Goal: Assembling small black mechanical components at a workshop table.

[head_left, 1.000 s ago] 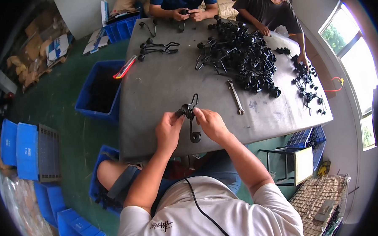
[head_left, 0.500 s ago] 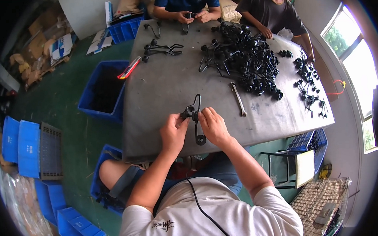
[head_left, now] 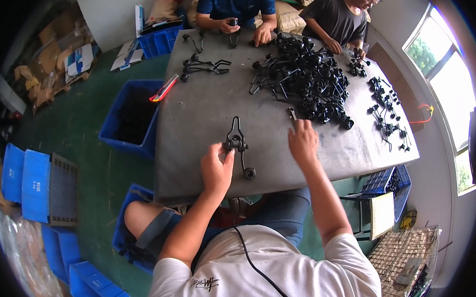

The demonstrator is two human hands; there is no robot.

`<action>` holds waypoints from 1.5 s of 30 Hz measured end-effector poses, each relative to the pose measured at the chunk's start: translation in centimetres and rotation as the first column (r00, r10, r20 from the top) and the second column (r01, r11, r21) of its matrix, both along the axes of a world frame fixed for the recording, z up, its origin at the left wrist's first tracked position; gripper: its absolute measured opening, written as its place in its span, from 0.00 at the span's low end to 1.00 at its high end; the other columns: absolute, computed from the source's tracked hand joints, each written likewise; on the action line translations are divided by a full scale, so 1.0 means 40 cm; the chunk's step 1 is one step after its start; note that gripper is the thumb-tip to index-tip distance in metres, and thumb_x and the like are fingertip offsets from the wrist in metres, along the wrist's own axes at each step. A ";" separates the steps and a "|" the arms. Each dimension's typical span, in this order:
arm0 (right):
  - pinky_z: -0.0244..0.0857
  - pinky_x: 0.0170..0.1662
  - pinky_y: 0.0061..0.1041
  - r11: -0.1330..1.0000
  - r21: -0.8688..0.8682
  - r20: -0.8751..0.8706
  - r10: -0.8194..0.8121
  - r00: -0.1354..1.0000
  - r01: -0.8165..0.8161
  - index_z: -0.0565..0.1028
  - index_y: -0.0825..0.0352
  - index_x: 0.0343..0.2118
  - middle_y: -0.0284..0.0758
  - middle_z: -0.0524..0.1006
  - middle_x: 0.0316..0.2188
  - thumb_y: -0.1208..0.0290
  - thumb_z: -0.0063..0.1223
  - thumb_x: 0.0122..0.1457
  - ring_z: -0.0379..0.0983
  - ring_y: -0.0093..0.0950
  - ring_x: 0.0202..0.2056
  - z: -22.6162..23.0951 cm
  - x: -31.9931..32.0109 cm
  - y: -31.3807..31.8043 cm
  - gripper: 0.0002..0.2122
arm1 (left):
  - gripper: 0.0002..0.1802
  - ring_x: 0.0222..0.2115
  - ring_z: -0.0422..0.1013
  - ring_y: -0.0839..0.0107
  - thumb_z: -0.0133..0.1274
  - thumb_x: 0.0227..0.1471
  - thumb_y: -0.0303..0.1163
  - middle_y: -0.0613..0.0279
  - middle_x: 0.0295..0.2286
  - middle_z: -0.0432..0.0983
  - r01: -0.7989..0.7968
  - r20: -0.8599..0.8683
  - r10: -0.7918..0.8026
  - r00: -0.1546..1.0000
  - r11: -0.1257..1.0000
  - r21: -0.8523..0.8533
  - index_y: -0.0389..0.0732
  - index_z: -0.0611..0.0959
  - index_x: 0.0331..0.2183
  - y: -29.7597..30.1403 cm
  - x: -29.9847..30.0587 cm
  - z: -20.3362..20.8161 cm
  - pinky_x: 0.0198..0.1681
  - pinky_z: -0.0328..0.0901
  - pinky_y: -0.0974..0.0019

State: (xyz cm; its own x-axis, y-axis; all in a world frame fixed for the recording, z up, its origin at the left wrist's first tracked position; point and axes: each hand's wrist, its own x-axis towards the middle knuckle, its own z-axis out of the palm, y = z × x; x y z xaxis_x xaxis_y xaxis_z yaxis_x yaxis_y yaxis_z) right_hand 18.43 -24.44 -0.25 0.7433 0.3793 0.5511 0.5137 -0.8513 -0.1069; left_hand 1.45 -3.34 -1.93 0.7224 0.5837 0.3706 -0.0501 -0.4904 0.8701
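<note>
Across the gray desk (head_left: 195,134), a co-worker in blue (head_left: 235,5) and another in dark gray (head_left: 332,19) work at the far edge. A tangled heap of black parts (head_left: 310,81) lies just past a wrench (head_left: 292,113); a red box cutter (head_left: 164,88) juts over the left edge. Near the front edge, the left hand (head_left: 216,168) pinches a black wire bracket (head_left: 236,145) between thumb and fingers. The right hand (head_left: 304,143) covers the wrench's near end; whether its fingers grip the metal cannot be told.
</note>
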 end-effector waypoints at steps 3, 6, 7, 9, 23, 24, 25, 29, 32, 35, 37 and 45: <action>0.71 0.43 0.46 0.985 -0.126 -0.276 -0.148 0.950 0.117 0.69 0.67 0.44 0.46 0.74 0.42 0.66 0.56 0.53 0.77 0.48 0.40 -0.044 0.112 -0.084 0.17 | 0.15 0.34 0.80 0.51 0.62 0.51 0.27 0.48 0.32 0.83 -0.009 -0.051 0.009 0.999 1.000 0.011 0.35 0.77 0.40 0.000 0.004 -0.015 0.37 0.72 0.53; 0.71 0.46 0.40 0.986 -0.154 -0.585 -0.147 0.798 0.068 0.69 0.71 0.43 0.49 0.79 0.35 0.63 0.58 0.49 0.77 0.48 0.42 -0.031 0.177 -0.090 0.21 | 0.15 0.32 0.80 0.53 0.61 0.52 0.27 0.49 0.32 0.83 -0.003 -0.037 0.003 0.999 1.000 -0.002 0.35 0.77 0.41 -0.002 -0.001 -0.011 0.36 0.72 0.54; 0.71 0.46 0.40 0.985 -0.157 -0.589 -0.146 0.795 0.064 0.69 0.71 0.43 0.49 0.79 0.35 0.63 0.58 0.49 0.77 0.48 0.42 -0.023 0.179 -0.085 0.21 | 0.16 0.30 0.79 0.54 0.61 0.52 0.27 0.49 0.33 0.83 -0.005 -0.051 0.003 0.999 0.999 -0.034 0.36 0.77 0.42 0.000 -0.004 -0.010 0.35 0.72 0.55; 0.71 0.43 0.36 0.994 0.080 -0.742 0.113 0.661 -0.080 0.73 0.70 0.40 0.47 0.79 0.31 0.63 0.59 0.48 0.79 0.41 0.38 -0.003 0.171 -0.077 0.18 | 0.16 0.29 0.79 0.56 0.61 0.52 0.28 0.50 0.33 0.83 -0.015 -0.073 0.010 0.997 0.997 -0.071 0.36 0.77 0.43 0.002 -0.011 -0.005 0.34 0.72 0.56; 0.71 0.34 0.29 0.723 0.524 -0.195 0.616 0.763 -0.450 0.71 0.69 0.43 0.42 0.78 0.31 0.77 0.48 0.66 0.81 0.32 0.31 -0.001 -0.250 0.076 0.05 | 0.20 0.23 0.76 0.57 0.61 0.51 0.28 0.54 0.28 0.82 -0.010 -0.079 0.015 0.997 0.998 0.062 0.36 0.77 0.46 0.007 -0.016 -0.013 0.28 0.69 0.56; 0.71 0.34 0.28 0.718 0.538 -0.237 0.631 0.739 -0.441 0.71 0.69 0.43 0.40 0.78 0.29 0.77 0.49 0.66 0.80 0.30 0.30 0.013 -0.245 0.091 0.05 | 0.20 0.23 0.76 0.57 0.61 0.51 0.28 0.54 0.28 0.82 -0.012 -0.079 0.017 0.997 0.998 0.061 0.36 0.77 0.46 0.006 -0.015 -0.012 0.28 0.69 0.56; 0.71 0.33 0.27 0.714 0.551 -0.277 0.645 0.712 -0.433 0.71 0.70 0.43 0.38 0.78 0.28 0.76 0.49 0.67 0.79 0.28 0.28 0.022 -0.238 0.102 0.05 | 0.19 0.23 0.77 0.57 0.61 0.51 0.27 0.54 0.28 0.82 -0.003 -0.079 0.006 0.997 0.999 0.038 0.36 0.77 0.46 0.006 -0.015 -0.009 0.28 0.69 0.56; 0.68 0.29 0.23 0.717 0.630 -0.396 0.627 0.670 -0.299 0.71 0.70 0.42 0.34 0.76 0.26 0.73 0.50 0.67 0.76 0.23 0.25 0.036 -0.189 0.127 0.06 | 0.19 0.23 0.77 0.54 0.61 0.51 0.26 0.53 0.27 0.82 0.000 -0.035 0.003 0.999 0.997 0.075 0.36 0.77 0.45 0.007 -0.017 -0.014 0.28 0.69 0.55; 0.60 0.24 0.20 0.630 0.750 -0.654 0.660 0.369 0.203 0.73 0.68 0.40 0.32 0.73 0.25 0.66 0.53 0.67 0.69 0.19 0.22 0.087 -0.106 0.165 0.09 | 0.19 0.24 0.77 0.52 0.61 0.51 0.26 0.52 0.27 0.81 0.012 0.001 -0.012 1.000 0.994 0.107 0.37 0.77 0.45 0.013 -0.011 -0.028 0.28 0.69 0.54; 0.62 0.26 0.20 0.600 0.677 -0.659 0.752 -0.011 0.426 0.74 0.68 0.36 0.32 0.72 0.23 0.66 0.53 0.67 0.68 0.21 0.22 0.034 0.004 0.169 0.09 | 0.19 0.25 0.77 0.51 0.61 0.50 0.26 0.52 0.26 0.81 -0.010 0.033 0.006 0.999 0.991 0.131 0.37 0.77 0.45 0.014 -0.010 -0.031 0.29 0.69 0.53; 0.61 0.26 0.21 0.585 0.655 -0.649 0.760 -0.040 0.479 0.74 0.67 0.36 0.31 0.71 0.23 0.64 0.54 0.67 0.67 0.21 0.21 0.023 0.000 0.174 0.10 | 0.19 0.25 0.77 0.50 0.61 0.50 0.25 0.52 0.26 0.81 -0.031 0.029 0.026 0.999 0.987 0.156 0.38 0.77 0.45 0.010 -0.014 -0.031 0.29 0.69 0.52; 0.71 0.34 0.29 0.612 0.695 -0.214 0.678 0.703 -0.378 0.71 0.70 0.42 0.38 0.80 0.31 0.77 0.54 0.64 0.78 0.29 0.29 -0.021 -0.215 0.099 0.06 | 0.19 0.25 0.77 0.49 0.61 0.50 0.26 0.53 0.25 0.80 -0.023 0.004 0.023 1.000 0.995 0.094 0.37 0.75 0.44 0.006 -0.012 -0.028 0.30 0.69 0.50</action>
